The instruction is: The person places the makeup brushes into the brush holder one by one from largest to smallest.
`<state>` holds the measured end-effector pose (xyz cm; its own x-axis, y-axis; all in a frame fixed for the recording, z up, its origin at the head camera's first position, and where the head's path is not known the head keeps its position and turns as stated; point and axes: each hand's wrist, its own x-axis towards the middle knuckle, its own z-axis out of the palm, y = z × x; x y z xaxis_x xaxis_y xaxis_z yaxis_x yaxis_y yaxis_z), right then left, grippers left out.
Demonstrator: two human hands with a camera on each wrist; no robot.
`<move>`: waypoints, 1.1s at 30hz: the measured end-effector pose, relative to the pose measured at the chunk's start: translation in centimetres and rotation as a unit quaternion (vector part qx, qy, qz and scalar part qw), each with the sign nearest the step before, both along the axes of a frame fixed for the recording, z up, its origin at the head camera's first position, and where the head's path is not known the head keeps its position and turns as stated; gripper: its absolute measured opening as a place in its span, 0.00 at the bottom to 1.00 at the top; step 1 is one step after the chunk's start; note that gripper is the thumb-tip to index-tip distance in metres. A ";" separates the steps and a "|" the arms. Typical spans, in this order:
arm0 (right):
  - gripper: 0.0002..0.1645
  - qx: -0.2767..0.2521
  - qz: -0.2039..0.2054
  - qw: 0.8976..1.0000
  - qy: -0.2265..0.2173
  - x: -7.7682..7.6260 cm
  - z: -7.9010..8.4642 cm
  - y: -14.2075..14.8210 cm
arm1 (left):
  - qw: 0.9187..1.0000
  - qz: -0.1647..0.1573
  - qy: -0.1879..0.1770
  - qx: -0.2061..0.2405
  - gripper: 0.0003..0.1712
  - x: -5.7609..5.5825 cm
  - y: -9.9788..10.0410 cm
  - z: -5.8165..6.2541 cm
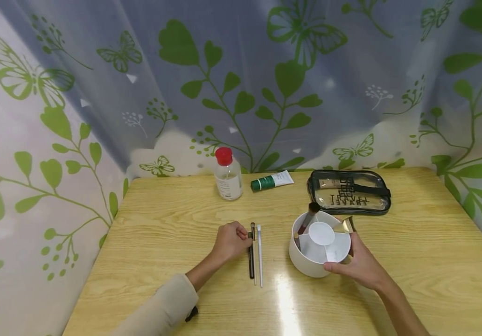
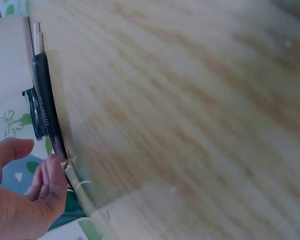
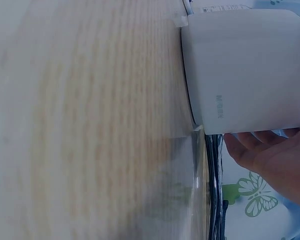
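Three makeup brushes lie side by side on the table: a black brush [image 1: 251, 261], a thin pale-handled brush [image 1: 254, 270] and a white brush [image 1: 260, 256]. My left hand [image 1: 231, 240] is at the upper end of the black one. In the left wrist view its thumb and fingers stand apart, with the fingertips beside the brush head; whether they touch cannot be told. With thumb in front and fingers at the far side, my right hand [image 1: 360, 263] grips a white round divided organizer [image 1: 308, 266]. A dark-bristled brush [image 1: 308, 218] and a gold-coloured brush [image 1: 345, 226] stand in it.
A clear bottle with a red cap [image 1: 228, 179] and a green-and-white tube [image 1: 272, 181] are at the back of the wooden table [image 1: 161, 219]. Behind the organizer lies a clear travel pouch [image 1: 350, 192] with black edges. A patterned curtain [image 1: 245, 84] hangs behind.
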<state>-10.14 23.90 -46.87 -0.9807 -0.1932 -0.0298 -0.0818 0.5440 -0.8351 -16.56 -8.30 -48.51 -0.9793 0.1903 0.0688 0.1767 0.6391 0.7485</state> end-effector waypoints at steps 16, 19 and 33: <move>0.50 -0.005 0.005 1.000 0.015 0.0 -0.1 0.2 | 0.993 0.024 -0.090 -0.077 0.09 -0.5 0.4 -0.1; 0.51 -0.010 0.005 1.000 0.019 0.1 -0.1 0.2 | 0.992 0.024 -0.091 -0.079 0.08 -0.4 0.6 0.0; 0.50 -0.015 0.006 0.999 0.029 0.1 -0.2 0.1 | 0.992 0.011 -0.076 -0.096 0.20 -0.3 0.7 0.1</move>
